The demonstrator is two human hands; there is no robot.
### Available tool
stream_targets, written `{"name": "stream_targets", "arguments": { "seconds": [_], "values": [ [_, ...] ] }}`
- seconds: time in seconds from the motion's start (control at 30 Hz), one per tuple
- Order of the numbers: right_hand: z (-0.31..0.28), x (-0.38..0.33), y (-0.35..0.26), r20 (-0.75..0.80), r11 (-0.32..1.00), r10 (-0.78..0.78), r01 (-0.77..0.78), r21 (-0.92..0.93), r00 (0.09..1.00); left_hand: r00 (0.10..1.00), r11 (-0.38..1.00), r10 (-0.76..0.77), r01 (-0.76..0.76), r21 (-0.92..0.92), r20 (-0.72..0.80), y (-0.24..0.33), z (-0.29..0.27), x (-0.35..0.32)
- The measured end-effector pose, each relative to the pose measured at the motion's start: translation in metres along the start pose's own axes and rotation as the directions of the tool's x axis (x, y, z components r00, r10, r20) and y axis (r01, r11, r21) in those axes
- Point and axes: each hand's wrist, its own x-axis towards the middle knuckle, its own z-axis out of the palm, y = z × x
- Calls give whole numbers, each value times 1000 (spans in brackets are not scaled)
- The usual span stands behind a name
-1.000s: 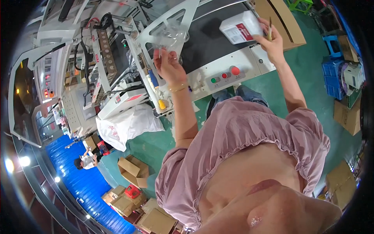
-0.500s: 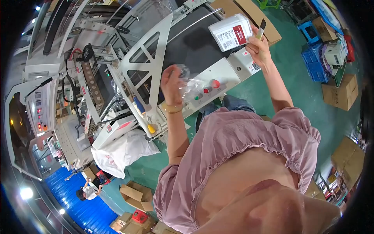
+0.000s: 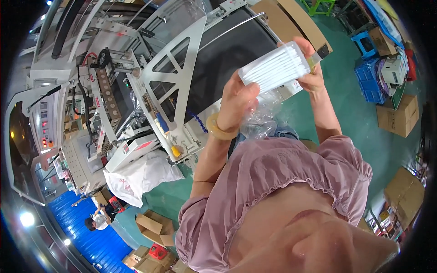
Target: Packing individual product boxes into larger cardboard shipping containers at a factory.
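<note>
Pack of white sticks (image 3: 275, 67), held up near the black belt (image 3: 218, 59); fingers (image 3: 251, 89) of left hand (image 3: 236, 101) and right hand (image 3: 312, 78) clamped on it. Green floor (image 3: 337, 91), carton (image 3: 398, 116), blue crate (image 3: 369, 84) around.

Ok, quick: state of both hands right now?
Left hand: closed on the left end of the pack of white sticks, clear film hanging below.
Right hand: closed on the pack's right end, also holding a yellowish tool.

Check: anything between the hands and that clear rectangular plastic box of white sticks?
Nothing visible; left hand and right hand grip the box. Crumpled clear plastic film hangs below, beside the left hand; any in its grip would be hidden.
</note>
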Motion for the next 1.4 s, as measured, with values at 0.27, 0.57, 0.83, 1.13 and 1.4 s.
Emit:
{"name": "stream_targets", "arguments": {
  "seconds": [0.27,0.57,0.83,1.13,1.4],
  "values": [
    [38,17,-22,-411,875,434,-483,-18,802,841,832,511,-432,348,-178,-23,5,11],
    [57,10,7,-345,884,186,-310,-351,920,856,929,369,-325,177,-361,-16,-20,1],
    [37,12,11,-501,825,370,-525,-209,782,818,907,416,-341,247,-397,-21,-30,1],
    [41,26,1,-450,787,374,-534,-308,811,502,350,864,-550,758,-34,-32,-44,13],
    [25,37,-3,-347,641,642,-727,-246,684,354,-403,784,-332,853,509,-31,-75,13]
  ]
}}
